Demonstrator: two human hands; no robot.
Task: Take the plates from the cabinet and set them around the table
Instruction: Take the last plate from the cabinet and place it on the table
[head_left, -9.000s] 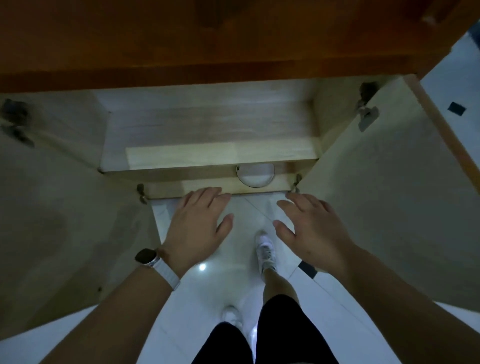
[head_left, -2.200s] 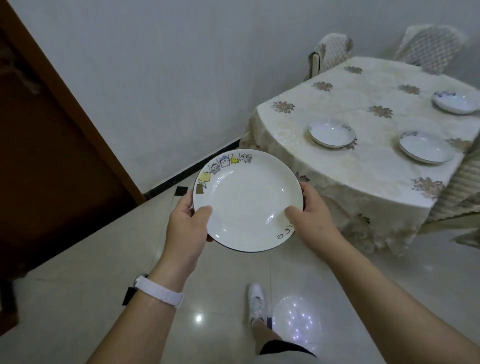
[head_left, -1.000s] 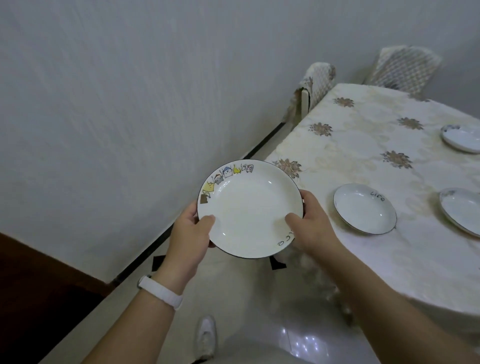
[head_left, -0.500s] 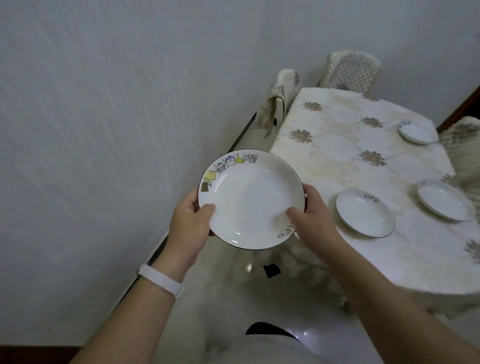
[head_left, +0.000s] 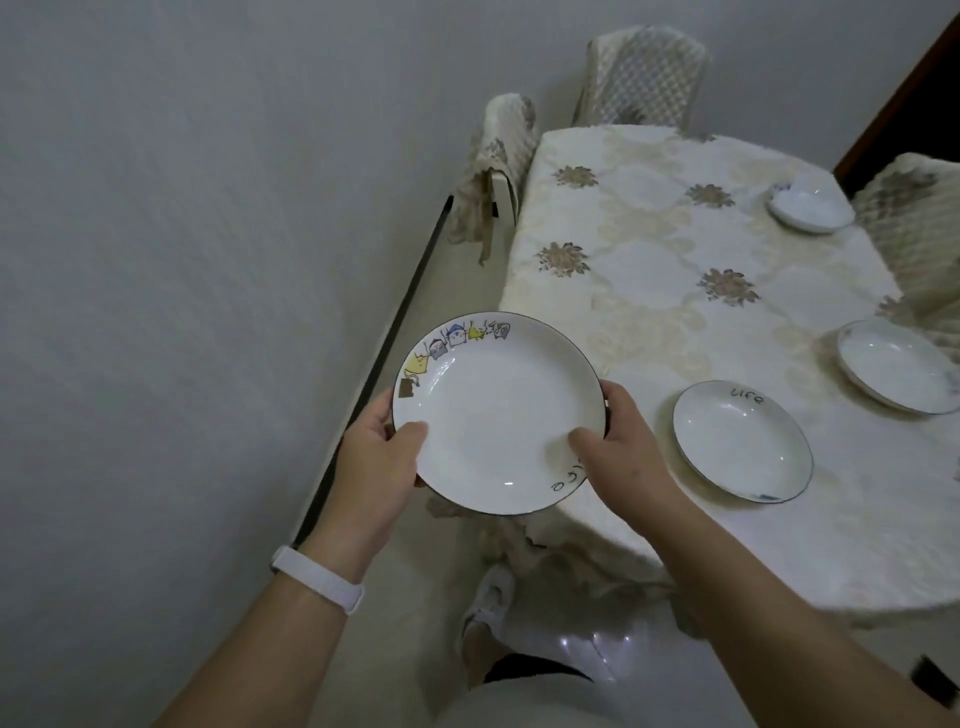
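Note:
A white plate (head_left: 498, 410) with small cartoon pictures on its rim is held level in front of me, over the near left corner of the table (head_left: 649, 270). My left hand (head_left: 379, 462) grips its left rim, thumb on top. My right hand (head_left: 618, 452) grips the right rim the same way. Three more white plates lie on the cream flowered tablecloth: one close by at the right (head_left: 743, 441), one further right (head_left: 893, 364), one at the far side (head_left: 810, 205).
A grey wall (head_left: 182, 234) runs along my left, with a narrow strip of floor between it and the table. Covered chairs stand at the table's far left (head_left: 498, 156), far end (head_left: 644, 73) and right (head_left: 914, 218). My foot (head_left: 491, 597) is by the hanging cloth.
I have walked closer along the table's left side with the plate still in both hands. The table and its plates now lie nearer and more to my right.

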